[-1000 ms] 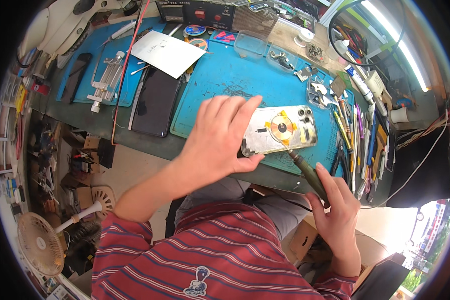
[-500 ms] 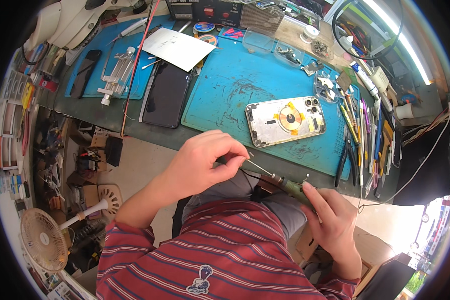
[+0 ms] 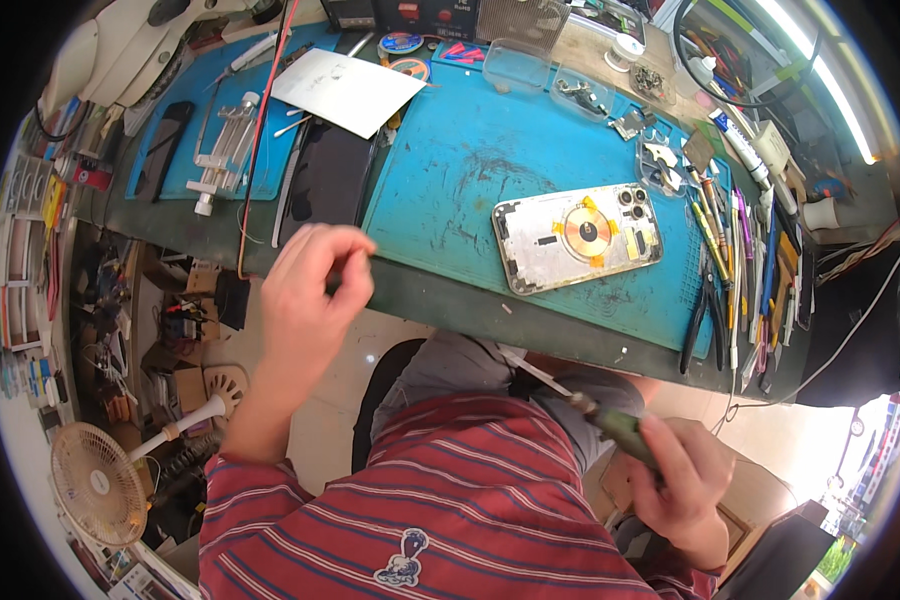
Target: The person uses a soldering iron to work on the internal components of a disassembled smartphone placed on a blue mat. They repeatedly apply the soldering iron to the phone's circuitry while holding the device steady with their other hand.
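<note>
My right hand (image 3: 685, 475) is wrapped round a tool with a green handle (image 3: 625, 436) and a slim metal shaft, which points up and left over my lap. Whether it is a screwdriver or another tool, I cannot tell. My left hand (image 3: 315, 280) hovers off the bench's front edge, thumb and forefinger pinched together; anything between them is too small to make out. On the blue mat (image 3: 440, 180) lies a phone (image 3: 540, 243) with its back glass off, showing a silvery plate, a round copper-coloured coil, yellow tape and several camera lenses. Neither hand touches it.
A dark phone (image 3: 328, 185) lies under a white card (image 3: 348, 92) at the left, beside a metal clamp holder (image 3: 228, 145). Pliers (image 3: 705, 315) and several pens and tweezers line the mat's right side. Small plastic boxes (image 3: 518, 66) stand behind. Below left is a fan (image 3: 95, 480).
My left hand has moved away from the tool's tip, going left and slightly up, still pinched. My right hand has drawn the tool down and right, away from the bench edge.
</note>
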Tool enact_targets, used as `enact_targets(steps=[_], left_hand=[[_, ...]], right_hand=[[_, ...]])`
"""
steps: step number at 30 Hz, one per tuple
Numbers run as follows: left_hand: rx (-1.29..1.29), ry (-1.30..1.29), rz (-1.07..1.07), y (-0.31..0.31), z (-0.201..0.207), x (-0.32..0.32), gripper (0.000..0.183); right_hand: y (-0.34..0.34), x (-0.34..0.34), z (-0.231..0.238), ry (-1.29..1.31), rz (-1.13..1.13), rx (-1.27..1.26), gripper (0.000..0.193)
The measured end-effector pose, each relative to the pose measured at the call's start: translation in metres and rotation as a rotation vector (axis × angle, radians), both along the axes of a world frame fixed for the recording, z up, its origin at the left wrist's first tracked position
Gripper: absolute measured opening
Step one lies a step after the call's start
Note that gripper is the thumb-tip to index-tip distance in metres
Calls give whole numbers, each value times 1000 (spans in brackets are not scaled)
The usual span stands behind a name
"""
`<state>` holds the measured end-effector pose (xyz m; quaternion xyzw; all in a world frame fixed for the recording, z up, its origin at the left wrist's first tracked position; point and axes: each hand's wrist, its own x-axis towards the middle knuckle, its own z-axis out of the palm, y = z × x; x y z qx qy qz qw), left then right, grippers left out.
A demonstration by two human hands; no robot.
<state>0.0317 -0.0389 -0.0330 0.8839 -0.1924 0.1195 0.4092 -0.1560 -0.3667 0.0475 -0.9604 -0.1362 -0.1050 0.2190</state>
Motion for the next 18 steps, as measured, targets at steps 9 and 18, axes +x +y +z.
enact_targets(steps=[9, 18], left_hand=[[65, -51, -488, -22, -14, -22, 29], [144, -24, -232, -63, -15, -13, 91]], right_hand=[[6, 31, -23, 105, -144, -68, 66], [16, 42, -24, 128, -130, -97, 65]])
